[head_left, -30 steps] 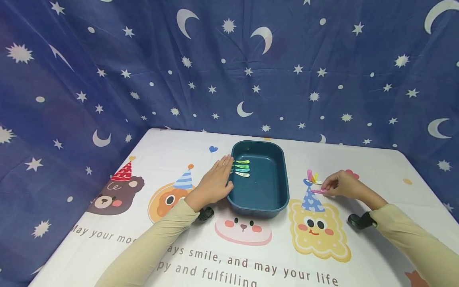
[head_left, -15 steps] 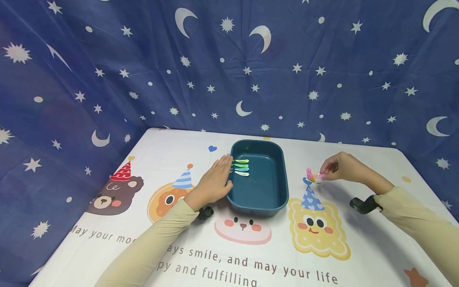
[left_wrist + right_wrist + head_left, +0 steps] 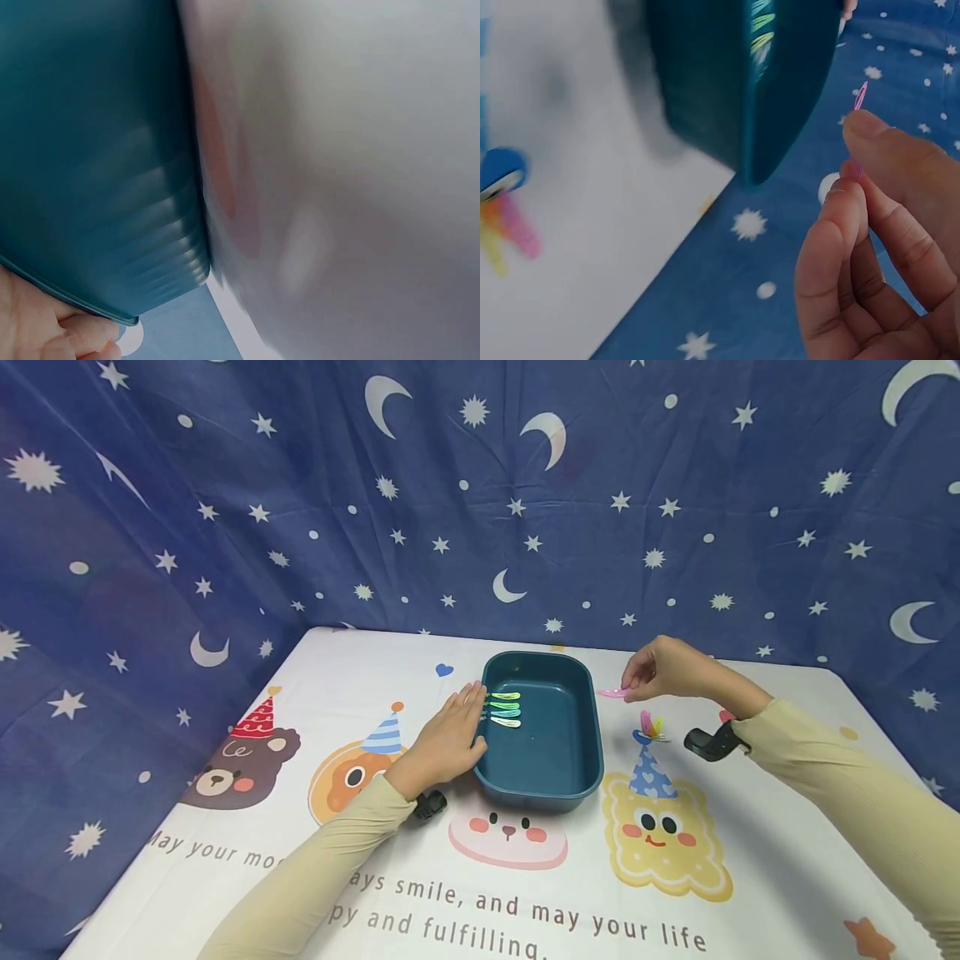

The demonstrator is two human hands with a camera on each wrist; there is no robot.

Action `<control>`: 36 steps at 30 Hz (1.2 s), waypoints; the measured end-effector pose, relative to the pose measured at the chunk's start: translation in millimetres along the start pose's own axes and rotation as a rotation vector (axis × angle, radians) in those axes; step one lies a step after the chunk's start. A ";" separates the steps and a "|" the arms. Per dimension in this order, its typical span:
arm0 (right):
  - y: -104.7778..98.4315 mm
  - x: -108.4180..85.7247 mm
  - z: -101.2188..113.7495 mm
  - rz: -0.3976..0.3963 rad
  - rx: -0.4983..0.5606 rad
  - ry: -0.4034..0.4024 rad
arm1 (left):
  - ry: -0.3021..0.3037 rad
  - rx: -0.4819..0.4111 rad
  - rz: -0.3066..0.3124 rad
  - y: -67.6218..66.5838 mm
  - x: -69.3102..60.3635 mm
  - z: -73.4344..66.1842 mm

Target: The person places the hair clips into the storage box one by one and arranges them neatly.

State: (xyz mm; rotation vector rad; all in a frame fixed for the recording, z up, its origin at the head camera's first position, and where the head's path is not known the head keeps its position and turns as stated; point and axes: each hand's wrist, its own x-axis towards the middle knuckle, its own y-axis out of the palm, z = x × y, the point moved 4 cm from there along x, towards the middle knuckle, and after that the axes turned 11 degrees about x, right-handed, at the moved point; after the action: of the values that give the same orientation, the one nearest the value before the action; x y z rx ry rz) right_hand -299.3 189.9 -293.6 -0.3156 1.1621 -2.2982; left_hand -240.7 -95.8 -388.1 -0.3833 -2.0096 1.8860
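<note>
Pinching pink clip (image 3: 611,693) between thumb and fingers, right hand (image 3: 663,669) hovers just right of teal bin (image 3: 543,764), head view. Left hand (image 3: 442,739), fingers nearly straight, rests against bin's left side. Four clips (image 3: 506,706) line left rim, apparently done; pink one not yet placed, small pile (image 3: 647,723) on tablecloth (image 3: 352,672) apparently left. Left wrist view: fingers touching bin near rim. Right wrist view: pink clip clear of bin, loose pile lying apart.
</note>
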 end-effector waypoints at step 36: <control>108.8 98.3 41.2 0.170 0.052 -0.073 | 0.006 0.010 0.004 2.7 2.0 1.4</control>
State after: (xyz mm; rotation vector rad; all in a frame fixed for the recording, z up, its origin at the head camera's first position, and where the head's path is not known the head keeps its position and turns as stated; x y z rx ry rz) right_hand -323.6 54.5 -359.1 -0.2680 1.0504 -2.1467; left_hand -243.2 -96.1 -390.7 -0.3898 -1.9967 1.8944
